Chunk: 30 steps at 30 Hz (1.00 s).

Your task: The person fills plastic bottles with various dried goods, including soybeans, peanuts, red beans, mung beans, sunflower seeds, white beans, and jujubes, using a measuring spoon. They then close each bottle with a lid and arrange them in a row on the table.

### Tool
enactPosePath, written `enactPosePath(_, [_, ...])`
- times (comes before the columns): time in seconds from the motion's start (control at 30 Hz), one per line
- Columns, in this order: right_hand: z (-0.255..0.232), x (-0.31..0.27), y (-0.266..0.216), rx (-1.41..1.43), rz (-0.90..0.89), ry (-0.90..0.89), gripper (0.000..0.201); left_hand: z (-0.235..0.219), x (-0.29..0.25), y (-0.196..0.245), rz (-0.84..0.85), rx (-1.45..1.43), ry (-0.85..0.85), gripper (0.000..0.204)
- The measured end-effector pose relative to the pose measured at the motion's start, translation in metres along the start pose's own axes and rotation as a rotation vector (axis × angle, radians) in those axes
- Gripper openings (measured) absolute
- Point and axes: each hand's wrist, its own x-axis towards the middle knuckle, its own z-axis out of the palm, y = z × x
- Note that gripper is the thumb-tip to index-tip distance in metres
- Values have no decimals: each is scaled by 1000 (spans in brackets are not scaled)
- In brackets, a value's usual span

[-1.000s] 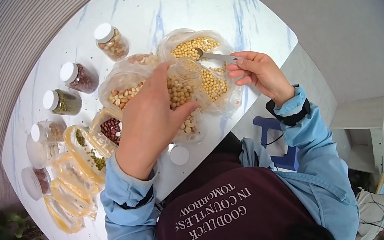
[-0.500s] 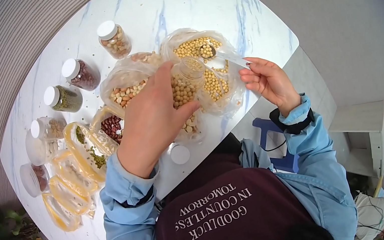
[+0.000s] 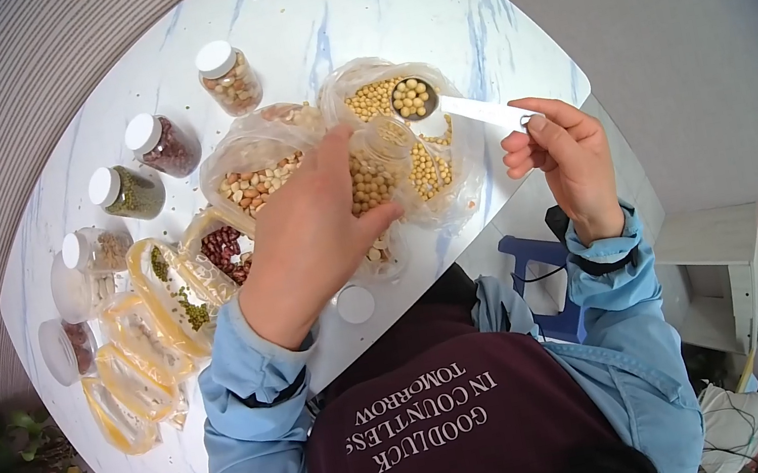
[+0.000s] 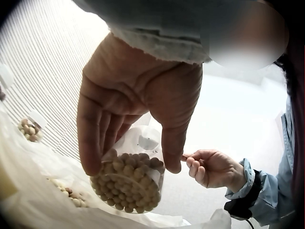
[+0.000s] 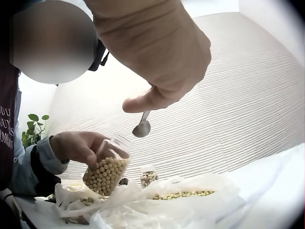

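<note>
My left hand (image 3: 306, 234) grips a clear jar (image 5: 108, 172), its fingers and thumb on opposite sides. Yellow soybeans (image 4: 128, 188) fill much of the jar, which tilts with its uncapped mouth towards the spoon. Between thumb and fingers, my right hand (image 3: 572, 159) pinches the end of a measuring spoon's (image 3: 483, 111) pale handle. Several soybeans lie in the round spoon bowl, held over an open plastic bag of soybeans (image 3: 431, 171) just beyond the jar mouth. In the right wrist view, the spoon hangs below that hand, above and beside the jar.
Capped jars of nuts (image 3: 231, 81), red beans (image 3: 163, 144) and green beans (image 3: 127, 192) stand along the table's far left. A bag of peanuts (image 3: 260, 184) and yellow-edged bags (image 3: 137, 377) lie left of the left hand. A white lid (image 3: 355, 305) rests near the front edge.
The spoon has come up out of the soybean bag with several beans in its bowl. My right hand has moved right, towards the table edge. The left hand and jar stay nearly still.
</note>
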Motion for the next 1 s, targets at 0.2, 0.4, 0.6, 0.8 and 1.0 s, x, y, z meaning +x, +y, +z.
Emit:
enactPosePath(0.2, [17, -16, -4, -230, -271, 5, 23, -1, 0, 1, -17, -3, -10, 73])
enactPosePath(0.4, [17, -15, -8, -856, -856, 27, 23, -3, 0, 3, -27, -2, -24, 72])
enactPosePath(0.6, [2, 16, 5, -923, -711, 111, 22, -2, -1, 0, 22, -12, 31, 72])
enactPosePath(0.8, [-7, 43, 25, -1202, -650, -9, 20, -3, -1, 1, 12, -16, 20, 72])
enactPosePath(1.0, [-10, 64, 47, -1081, -548, -16, 22, -2, 0, -1, 17, -9, 17, 72])
